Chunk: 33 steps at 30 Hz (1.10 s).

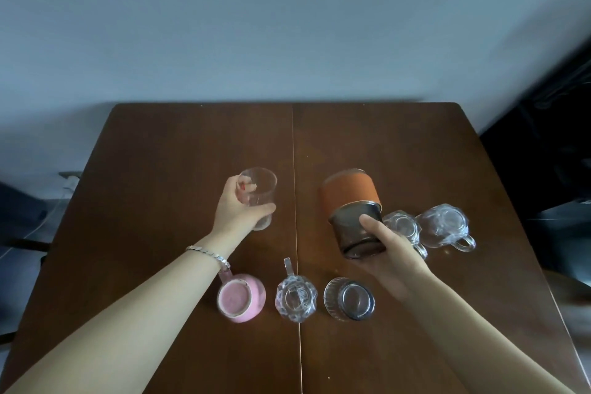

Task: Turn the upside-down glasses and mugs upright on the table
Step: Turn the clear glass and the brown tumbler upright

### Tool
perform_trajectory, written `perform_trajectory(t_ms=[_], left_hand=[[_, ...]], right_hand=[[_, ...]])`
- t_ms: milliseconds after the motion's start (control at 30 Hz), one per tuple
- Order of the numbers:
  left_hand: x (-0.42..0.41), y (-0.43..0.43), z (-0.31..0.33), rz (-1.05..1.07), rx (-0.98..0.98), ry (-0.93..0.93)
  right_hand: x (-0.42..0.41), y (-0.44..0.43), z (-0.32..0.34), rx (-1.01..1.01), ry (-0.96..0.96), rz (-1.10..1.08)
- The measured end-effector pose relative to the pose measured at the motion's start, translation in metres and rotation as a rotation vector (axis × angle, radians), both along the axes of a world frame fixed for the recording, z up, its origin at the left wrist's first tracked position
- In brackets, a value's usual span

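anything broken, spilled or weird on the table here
Nothing broken or spilled. The oddities are the task itself: the pink mug, two faceted glass mugs and a ribbed glass sit base-up. The dark glass with orange sleeve is tilted in the right hand.

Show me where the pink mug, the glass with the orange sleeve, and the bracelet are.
pink mug (240,299): head view, on its upturned base.
glass with the orange sleeve (350,198): head view, on the orange band.
bracelet (209,255): head view, on the chain across the left wrist.
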<state>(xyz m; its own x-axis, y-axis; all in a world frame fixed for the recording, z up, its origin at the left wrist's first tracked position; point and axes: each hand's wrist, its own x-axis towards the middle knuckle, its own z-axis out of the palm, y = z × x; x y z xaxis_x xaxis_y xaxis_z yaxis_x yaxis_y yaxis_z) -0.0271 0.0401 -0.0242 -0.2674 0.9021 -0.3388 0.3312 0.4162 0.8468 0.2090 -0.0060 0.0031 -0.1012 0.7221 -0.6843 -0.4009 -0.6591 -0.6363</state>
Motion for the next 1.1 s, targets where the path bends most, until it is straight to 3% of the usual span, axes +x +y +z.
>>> perform_trajectory(t_ms=[167, 500, 567, 700, 933, 1100], left_hand=[[-0.011, 0.001, -0.027, -0.123, -0.021, 0.18], [-0.02, -0.012, -0.019, -0.37, -0.092, 0.239], [-0.01, -0.013, 0.003, -0.331, -0.023, 0.194], [0.022, -0.013, 0.049, -0.431, 0.011, -0.089], [0.047, -0.006, 0.049, -0.526, 0.047, 0.188], [0.046, -0.009, 0.036, -0.552, 0.083, 0.156]], right_hand=[[-0.006, 0.006, -0.01, -0.046, 0.076, 0.089], [-0.023, 0.019, -0.014, 0.252, -0.539, 0.361], [-0.026, 0.02, -0.016, 0.333, -0.585, 0.382], [-0.032, 0.02, -0.025, 0.445, -0.631, 0.373], [-0.035, 0.024, -0.028, 0.574, -0.704, 0.434], [-0.031, 0.027, -0.025, 0.64, -0.796, 0.486]])
